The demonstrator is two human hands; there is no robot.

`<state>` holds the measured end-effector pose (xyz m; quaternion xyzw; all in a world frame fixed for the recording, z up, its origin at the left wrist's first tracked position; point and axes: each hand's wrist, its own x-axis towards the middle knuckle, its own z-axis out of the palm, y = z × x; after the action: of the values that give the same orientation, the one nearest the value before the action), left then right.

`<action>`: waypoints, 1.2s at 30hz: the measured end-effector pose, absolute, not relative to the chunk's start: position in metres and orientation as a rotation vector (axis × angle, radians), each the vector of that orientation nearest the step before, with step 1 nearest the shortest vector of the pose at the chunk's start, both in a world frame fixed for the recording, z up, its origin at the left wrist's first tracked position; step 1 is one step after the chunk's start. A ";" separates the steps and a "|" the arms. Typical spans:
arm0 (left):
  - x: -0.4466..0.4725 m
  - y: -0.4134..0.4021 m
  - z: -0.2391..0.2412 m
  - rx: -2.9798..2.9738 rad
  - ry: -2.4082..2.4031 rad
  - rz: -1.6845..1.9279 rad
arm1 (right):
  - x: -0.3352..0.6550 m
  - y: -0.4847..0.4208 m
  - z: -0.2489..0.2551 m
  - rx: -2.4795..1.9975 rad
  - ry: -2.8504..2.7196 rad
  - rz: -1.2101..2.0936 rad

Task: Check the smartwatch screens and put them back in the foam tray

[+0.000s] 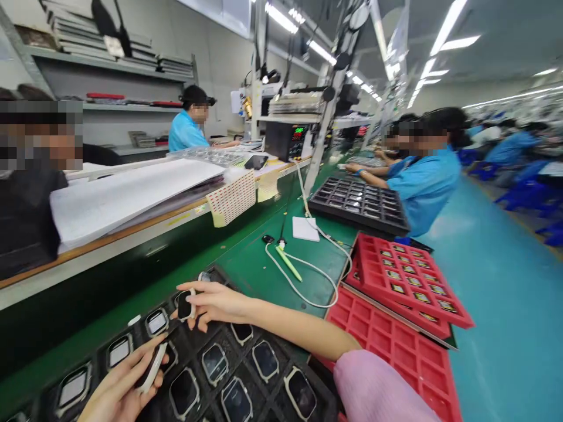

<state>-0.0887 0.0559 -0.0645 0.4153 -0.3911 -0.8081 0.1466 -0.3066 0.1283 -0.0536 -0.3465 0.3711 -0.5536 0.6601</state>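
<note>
My right hand (211,302) pinches a smartwatch case (185,306) with a dark screen and pale frame, over the far side of a black foam tray (237,343). Lower left, my left hand (127,375) grips another watch case (153,368), tilted on edge so its light rim shows. Beneath both hands, the tray holds several more watch cases in square pockets, such as a dark-faced case (265,359) on the right and a case with a pale face (119,350) on the left.
Red trays (391,346) with small parts are stacked at right, below a filled black tray (358,202). A green pen (289,264), white cable (323,275) and white pad (305,228) lie on the green bench. A raised shelf (176,220) runs along the left; co-workers sit nearby.
</note>
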 end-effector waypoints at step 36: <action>-0.073 0.060 -0.060 0.825 -2.160 -1.479 | -0.282 0.135 -0.054 -0.947 0.920 -1.121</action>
<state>-0.0732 0.0598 -0.0596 0.2947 -0.7716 -0.5281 0.1973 -0.2824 0.1348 -0.0537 -0.4166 0.4048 -0.4929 0.6478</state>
